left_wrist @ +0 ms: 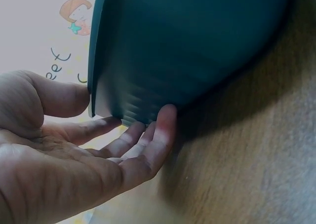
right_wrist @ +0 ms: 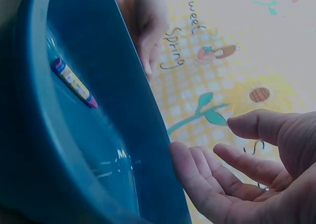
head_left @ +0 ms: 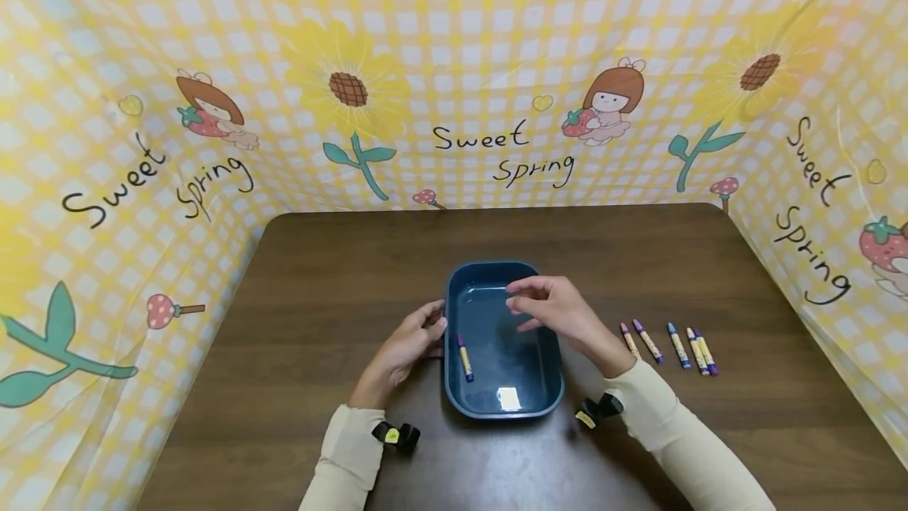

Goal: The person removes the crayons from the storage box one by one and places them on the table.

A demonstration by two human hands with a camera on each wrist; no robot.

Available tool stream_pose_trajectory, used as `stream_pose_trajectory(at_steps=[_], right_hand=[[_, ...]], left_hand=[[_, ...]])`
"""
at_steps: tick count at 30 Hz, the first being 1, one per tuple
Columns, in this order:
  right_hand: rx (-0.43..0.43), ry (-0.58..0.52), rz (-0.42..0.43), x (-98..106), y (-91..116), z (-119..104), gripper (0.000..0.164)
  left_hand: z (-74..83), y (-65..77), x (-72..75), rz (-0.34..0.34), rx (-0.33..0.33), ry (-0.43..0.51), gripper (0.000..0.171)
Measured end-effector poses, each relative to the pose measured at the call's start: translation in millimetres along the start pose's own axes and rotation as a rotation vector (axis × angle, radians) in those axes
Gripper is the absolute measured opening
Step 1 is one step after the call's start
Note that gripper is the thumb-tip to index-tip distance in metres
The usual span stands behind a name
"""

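Observation:
A dark blue rectangular tray stands on the table, and one crayon with a yellow wrapper and purple tip lies inside near its left wall. My left hand rests against the tray's left side. In the left wrist view, its thumb touches the rim and its fingers lie against the outer wall. Over the tray's right side hovers my right hand, fingers loosely bent and thumb apart, holding nothing. In the right wrist view, the fingertips appear close to the tray wall.
To the right of the tray, partly beside my right forearm, several crayons lie in a loose row on the brown wooden table. A yellow checked cloth hangs at the back and both sides.

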State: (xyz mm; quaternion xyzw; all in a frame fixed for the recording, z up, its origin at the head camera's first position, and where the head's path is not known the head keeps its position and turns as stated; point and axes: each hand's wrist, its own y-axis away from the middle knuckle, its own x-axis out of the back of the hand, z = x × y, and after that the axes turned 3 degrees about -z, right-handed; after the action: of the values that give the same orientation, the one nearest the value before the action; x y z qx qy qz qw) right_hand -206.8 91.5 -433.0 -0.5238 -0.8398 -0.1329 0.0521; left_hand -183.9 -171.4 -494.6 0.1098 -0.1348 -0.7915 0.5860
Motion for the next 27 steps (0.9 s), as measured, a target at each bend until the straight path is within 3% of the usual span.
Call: stream_pose_trajectory(at_steps=[14,27], right_hand=[[-0.005,0.014,-0.161,-29.3,-16.8,-1.7,0.034],[-0.162,0.029,-0.271,-48.2,-27.6,6.7,0.036]], left_hand=[[3.8,-1.1,1.0,-0.01,-0.001,0.003,0.048],[2.1,-1.9,1.3,-0.027,0.007,0.019,0.048]])
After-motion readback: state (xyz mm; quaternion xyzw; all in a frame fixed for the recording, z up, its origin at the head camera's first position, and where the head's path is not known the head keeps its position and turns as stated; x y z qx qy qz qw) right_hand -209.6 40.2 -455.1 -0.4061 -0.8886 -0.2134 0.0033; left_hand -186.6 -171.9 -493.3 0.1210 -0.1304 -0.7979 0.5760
